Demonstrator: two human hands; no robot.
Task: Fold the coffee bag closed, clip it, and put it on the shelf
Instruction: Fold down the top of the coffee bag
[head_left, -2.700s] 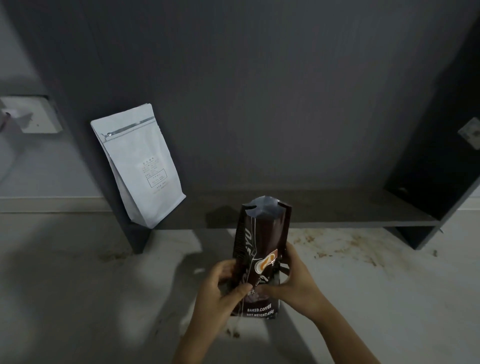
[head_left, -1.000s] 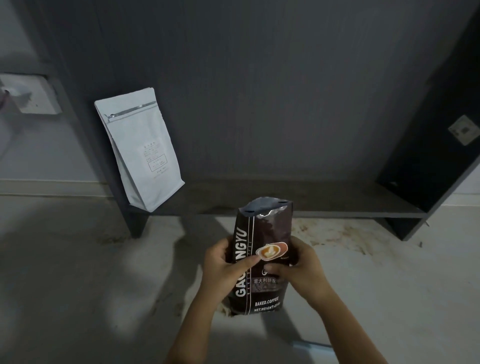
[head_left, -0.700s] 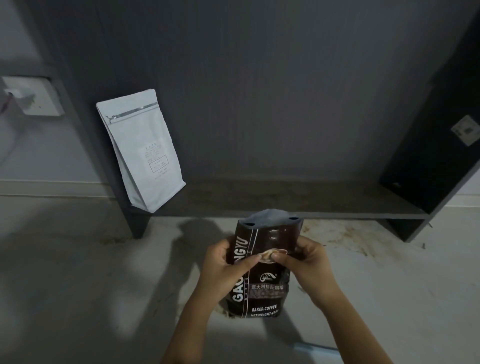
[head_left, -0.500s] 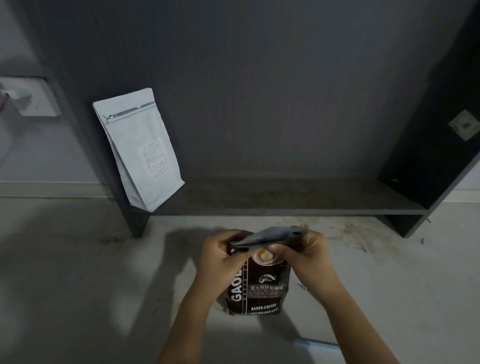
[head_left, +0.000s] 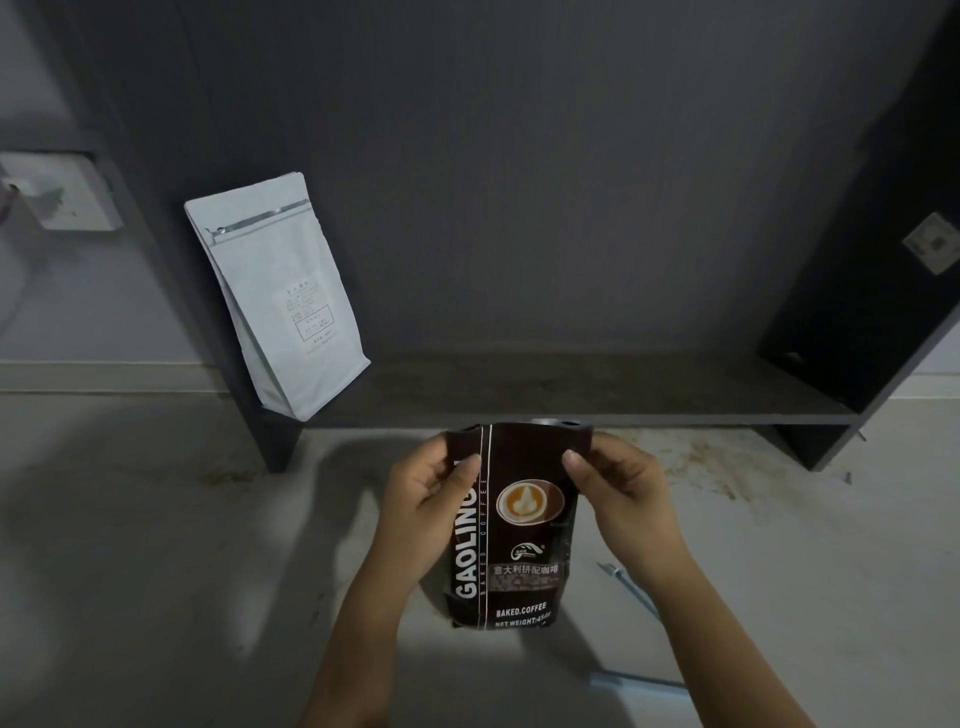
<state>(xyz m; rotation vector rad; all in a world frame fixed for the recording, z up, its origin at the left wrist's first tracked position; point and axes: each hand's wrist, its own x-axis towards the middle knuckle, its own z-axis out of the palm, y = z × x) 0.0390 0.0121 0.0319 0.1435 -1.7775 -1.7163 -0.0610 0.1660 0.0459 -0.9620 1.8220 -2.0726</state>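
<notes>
Pinching the top corners of the coffee bag, your left hand and right hand are both closed on it, thumbs on the printed front and fingers tucked behind. Half a second ago the silver-lined flap was tipped toward you at the top; now it has gone over to the far side, and only a thin pale strip shows above the straight fold line. A second ago the mouth stood open and upright. So the first fold looks made, and the bag sits shorter between your hands than it did. It stands upright over the floor, just in front of the shelf and not yet on it. Clipping and shelving are both still to do.

You cannot see how flat the flap lies, because it is behind the bag. Whether the base rests on the floor or hangs just above it is hard to tell. A slim pale thing lies on the floor just right of the bag, partly behind your right wrist; it may be the clip, but the dim light leaves that unsure. A white bag leans at the shelf's left end, well apart from yours.
</notes>
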